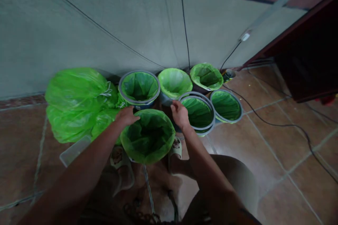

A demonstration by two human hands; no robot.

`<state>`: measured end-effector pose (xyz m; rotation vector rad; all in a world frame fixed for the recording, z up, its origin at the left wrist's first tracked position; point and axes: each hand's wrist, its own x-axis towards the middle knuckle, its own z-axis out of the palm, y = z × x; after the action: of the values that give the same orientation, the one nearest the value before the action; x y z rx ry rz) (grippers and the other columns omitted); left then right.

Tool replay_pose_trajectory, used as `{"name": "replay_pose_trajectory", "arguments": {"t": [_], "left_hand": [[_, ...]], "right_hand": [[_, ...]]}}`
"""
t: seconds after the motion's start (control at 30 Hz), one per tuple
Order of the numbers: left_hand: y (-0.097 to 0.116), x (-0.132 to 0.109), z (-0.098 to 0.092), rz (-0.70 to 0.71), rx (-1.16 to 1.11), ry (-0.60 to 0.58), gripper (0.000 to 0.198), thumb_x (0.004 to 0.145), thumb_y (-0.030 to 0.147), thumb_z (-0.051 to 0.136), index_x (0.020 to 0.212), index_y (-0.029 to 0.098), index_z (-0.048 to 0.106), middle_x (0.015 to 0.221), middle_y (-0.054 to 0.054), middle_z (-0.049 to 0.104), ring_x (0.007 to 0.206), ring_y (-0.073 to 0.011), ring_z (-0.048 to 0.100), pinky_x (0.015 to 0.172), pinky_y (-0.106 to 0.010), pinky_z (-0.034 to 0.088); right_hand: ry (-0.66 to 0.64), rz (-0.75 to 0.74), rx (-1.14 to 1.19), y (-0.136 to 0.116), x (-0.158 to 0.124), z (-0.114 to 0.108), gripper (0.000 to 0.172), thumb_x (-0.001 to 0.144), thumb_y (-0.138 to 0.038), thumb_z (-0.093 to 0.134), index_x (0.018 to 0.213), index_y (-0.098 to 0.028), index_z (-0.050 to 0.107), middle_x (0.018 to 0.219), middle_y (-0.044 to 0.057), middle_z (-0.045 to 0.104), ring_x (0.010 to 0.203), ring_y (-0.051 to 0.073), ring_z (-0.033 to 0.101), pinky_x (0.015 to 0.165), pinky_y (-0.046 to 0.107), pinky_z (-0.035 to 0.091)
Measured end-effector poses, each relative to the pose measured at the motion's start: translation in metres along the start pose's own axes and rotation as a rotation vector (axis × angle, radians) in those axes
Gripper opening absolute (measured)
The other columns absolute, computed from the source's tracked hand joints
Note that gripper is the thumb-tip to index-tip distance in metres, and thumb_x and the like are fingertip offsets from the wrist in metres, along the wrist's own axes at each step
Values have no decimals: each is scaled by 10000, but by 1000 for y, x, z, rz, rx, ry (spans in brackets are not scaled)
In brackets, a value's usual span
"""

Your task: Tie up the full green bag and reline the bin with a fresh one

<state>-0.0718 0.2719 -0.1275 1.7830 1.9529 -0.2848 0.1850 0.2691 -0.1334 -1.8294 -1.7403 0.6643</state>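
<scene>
Between my feet stands a bin lined with a green bag [148, 136], the bag folded over its rim. My left hand [126, 116] is at the bin's upper left edge, thumb apart from the fingers, holding nothing that I can see. My right hand [180, 113] is just off the bin's upper right edge, its fingers bent together; whether something is between them is too small to tell. Behind are a grey-rimmed lined bin [139, 87] and a lined bin without a ring [175, 83]. Beside my right hand is a bin with grey rings [198, 111].
Full green bags [76, 102] lie at the left by the wall, near a clear plastic container [75, 150]. More lined bins [206, 76] [226, 105] stand at the right. A black cable [285, 125] crosses the tiled floor near dark furniture [311, 45].
</scene>
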Motion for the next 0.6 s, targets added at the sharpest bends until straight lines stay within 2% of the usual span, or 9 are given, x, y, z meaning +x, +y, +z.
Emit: {"name": "replay_pose_trajectory", "arguments": {"t": [0.1, 0.2, 0.27, 0.4, 0.5, 0.6], "left_hand": [[7, -8, -13, 49, -51, 38, 611, 836, 442, 585, 1352, 124, 512, 1354, -161, 588, 1214, -293, 574, 982, -336, 450], [11, -19, -21, 127, -76, 25, 528, 847, 421, 575, 1294, 139, 575, 1317, -122, 625, 1186, -262, 593, 968, -300, 449], [12, -28, -26, 175, -78, 8, 487, 855, 421, 561, 1261, 155, 599, 1278, -103, 652, 1142, -243, 616, 937, -286, 459], [20, -49, -34, 200, -56, 19, 450, 870, 415, 540, 1226, 150, 618, 1211, -97, 683, 1072, -226, 645, 894, -271, 468], [38, -66, -18, 182, -61, 24, 440, 879, 386, 535, 1234, 137, 608, 1184, -106, 694, 1076, -232, 645, 901, -284, 465], [69, -82, 23, 210, -147, -41, 409, 888, 345, 518, 1221, 127, 615, 1169, -114, 701, 1076, -230, 646, 901, -291, 466]], "right_hand": [[83, 191, -45, 9, -43, -11, 356, 942, -274, 398, 1172, -124, 624, 1107, 144, 691, 1035, 236, 644, 929, 338, 460], [-61, 362, -168, 18, -82, 0, 304, 923, -262, 444, 1083, -122, 662, 1012, 172, 702, 1001, 278, 656, 889, 352, 456], [-107, 424, -202, 23, -96, 11, 301, 918, -282, 471, 1096, -122, 654, 1017, 189, 695, 996, 292, 658, 866, 360, 460], [-4, 546, -96, 36, -104, 22, 346, 929, -290, 391, 999, -107, 676, 971, 212, 700, 935, 291, 669, 804, 362, 481], [44, 575, -27, 47, -107, 28, 385, 911, -258, 329, 859, -134, 689, 901, 169, 719, 859, 252, 674, 736, 316, 497], [94, 549, 128, 60, -113, 40, 397, 893, -321, 332, 876, -146, 689, 836, 123, 720, 795, 225, 673, 671, 287, 503]]}}
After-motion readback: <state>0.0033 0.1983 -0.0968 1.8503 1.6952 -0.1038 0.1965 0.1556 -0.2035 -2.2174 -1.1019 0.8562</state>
